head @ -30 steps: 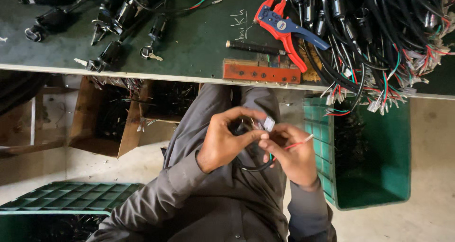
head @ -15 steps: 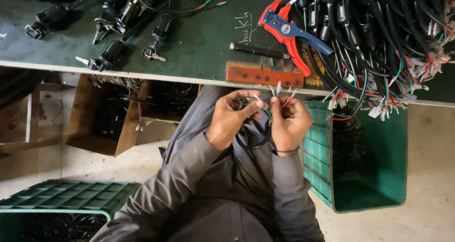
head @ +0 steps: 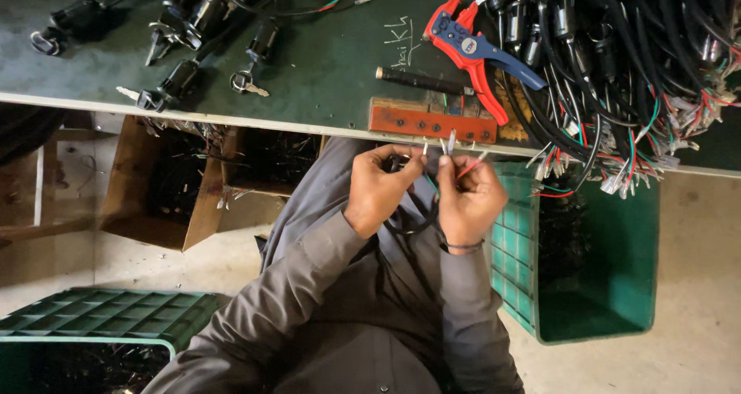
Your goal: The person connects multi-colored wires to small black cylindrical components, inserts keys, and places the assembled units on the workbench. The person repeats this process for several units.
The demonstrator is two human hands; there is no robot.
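My left hand (head: 380, 187) and my right hand (head: 468, 197) are raised close together just below the edge of the green workbench (head: 324, 62). Together they pinch a black cable (head: 409, 223) that loops down between them. Its thin coloured wire ends (head: 446, 148) stick up between my fingertips, one red and the others pale with metal tips. A red-orange block with a row of holes (head: 431, 121) lies on the bench edge right above my hands. A red and blue wire stripper (head: 472, 50) lies behind it beside a black rod (head: 423, 81).
A big tangle of black cables with coloured wire ends (head: 625, 70) fills the bench's right side. Black switch parts with keys (head: 185, 62) lie at the left. A green plastic crate (head: 594, 270) stands on the floor at right, another green crate (head: 100, 317) at lower left, and a cardboard box (head: 193, 186) under the bench.
My hands have risen from my lap toward the bench edge and drawn together. The wire ends now point up between my fingers, close under the red-orange block.
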